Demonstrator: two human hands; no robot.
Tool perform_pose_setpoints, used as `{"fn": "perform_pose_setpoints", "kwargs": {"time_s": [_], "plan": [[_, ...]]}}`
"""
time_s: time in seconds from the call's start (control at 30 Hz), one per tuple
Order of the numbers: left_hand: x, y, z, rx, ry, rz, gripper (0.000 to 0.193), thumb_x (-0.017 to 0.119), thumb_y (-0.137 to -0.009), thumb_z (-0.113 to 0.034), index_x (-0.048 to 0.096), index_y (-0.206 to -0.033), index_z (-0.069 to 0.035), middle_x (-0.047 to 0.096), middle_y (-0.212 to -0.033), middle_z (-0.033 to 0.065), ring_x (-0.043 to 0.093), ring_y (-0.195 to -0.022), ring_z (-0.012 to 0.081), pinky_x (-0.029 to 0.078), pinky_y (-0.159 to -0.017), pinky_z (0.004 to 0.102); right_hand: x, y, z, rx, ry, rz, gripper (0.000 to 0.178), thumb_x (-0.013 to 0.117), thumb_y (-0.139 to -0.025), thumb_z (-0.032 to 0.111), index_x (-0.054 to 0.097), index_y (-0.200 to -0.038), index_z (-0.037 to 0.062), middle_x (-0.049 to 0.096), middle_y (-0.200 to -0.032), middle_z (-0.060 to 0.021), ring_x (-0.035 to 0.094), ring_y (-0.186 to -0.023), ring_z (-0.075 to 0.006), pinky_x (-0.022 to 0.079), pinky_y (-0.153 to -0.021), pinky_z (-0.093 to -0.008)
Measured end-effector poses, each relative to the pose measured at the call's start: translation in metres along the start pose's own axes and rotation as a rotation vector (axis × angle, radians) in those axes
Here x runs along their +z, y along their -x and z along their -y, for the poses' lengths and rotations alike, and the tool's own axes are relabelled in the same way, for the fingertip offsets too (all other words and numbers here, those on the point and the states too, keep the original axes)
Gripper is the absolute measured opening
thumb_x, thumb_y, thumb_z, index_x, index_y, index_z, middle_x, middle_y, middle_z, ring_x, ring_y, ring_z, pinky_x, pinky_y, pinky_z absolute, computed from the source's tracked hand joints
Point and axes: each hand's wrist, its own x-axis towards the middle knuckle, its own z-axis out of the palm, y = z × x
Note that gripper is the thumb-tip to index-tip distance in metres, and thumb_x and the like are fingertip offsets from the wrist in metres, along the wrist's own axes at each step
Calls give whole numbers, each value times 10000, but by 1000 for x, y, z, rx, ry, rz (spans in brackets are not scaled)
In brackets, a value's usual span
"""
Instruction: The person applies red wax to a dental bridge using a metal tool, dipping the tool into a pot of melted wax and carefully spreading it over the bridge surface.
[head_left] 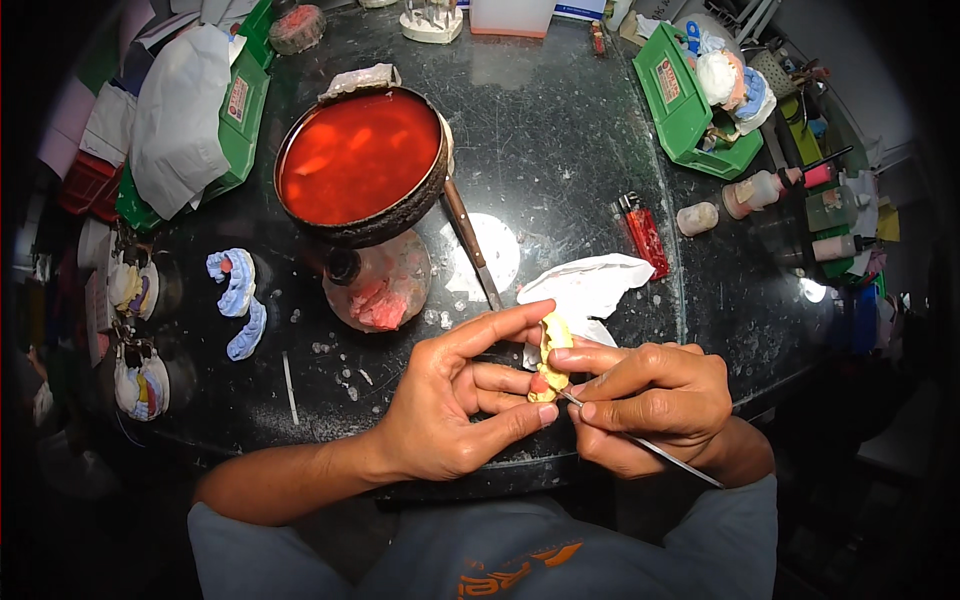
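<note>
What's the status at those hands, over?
Left hand: holding yellow dental model. Right hand: slim metal tool, tip by the model. White sheet beyond, not in the way.

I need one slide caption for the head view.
Left hand holding a yellow tooth model, right hand holding a thin metal tool.

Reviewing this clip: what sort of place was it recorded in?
Probably a dental laboratory. The left hand holds a yellow tooth model, the right hand a slim metal tool, and a blue tooth model lies on the dark bench.
</note>
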Motion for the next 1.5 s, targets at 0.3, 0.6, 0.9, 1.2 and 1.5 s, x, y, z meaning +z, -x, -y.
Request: {"fn": "perform_pose_setpoints", "kwargs": {"time_s": [0.3, 0.6, 0.9, 1.2, 1.5], "plan": [[-1, 1, 1, -3, 9, -5, 717, 686, -848, 149, 400, -1495, 34, 473, -1321, 176, 677, -1098, 208, 592, -929, 238, 0, 2, -1, -2, -1, 12, 169, 807, -688, -46, 731, -830, 8, 720, -812, -102, 758, -942, -327, 652, -813, -381], [0, 1, 0, -3, -5, -10, 709, 686, -846, 149, 416, -1490, 25, 475, -1325, 177, 677, -1098, 209, 591, -932, 245, 0, 2, -2, -39, -22, 33, 175, 812, -693, -37, 728, -842, 4, 725, -813, -107, 757, -944, -335, 645, -836, -400], [0, 0, -3, -12, -4, -5, 688, 676, -860, 137, 413, -1488, 36, 479, -1319, 189, 676, -1107, 219, 587, -925, 240, -1, 0, -2, -57, -22, 22, 182, 801, -696, -58, 726, -849, 8, 722, -804, -98, 762, -920, -322, 648, -831, -388], [-2, 5, -10, -96, -4, 76, 668, 603, -916, 129, 313, -1517, 90, 492, -1306, 177, 720, -1043, 280, 595, -914, 275, 1, -5, -8, 229, -176, -365, 182, 751, -789, -128, 638, -908, -49, 671, -859, -142, 718, -764, -187, 607, -748, -299], [-7, 5, -3, -40, -133, 161, 686, 606, -854, 139, 369, -1495, 78, 481, -1263, 137, 619, -860, 90, 575, -745, 201, -11, -14, -21, 183, 315, -149, 129, 838, -774, 5, 764, -877, 25, 682, -820, -68, 654, -655, -107, 498, -495, -236]]}}
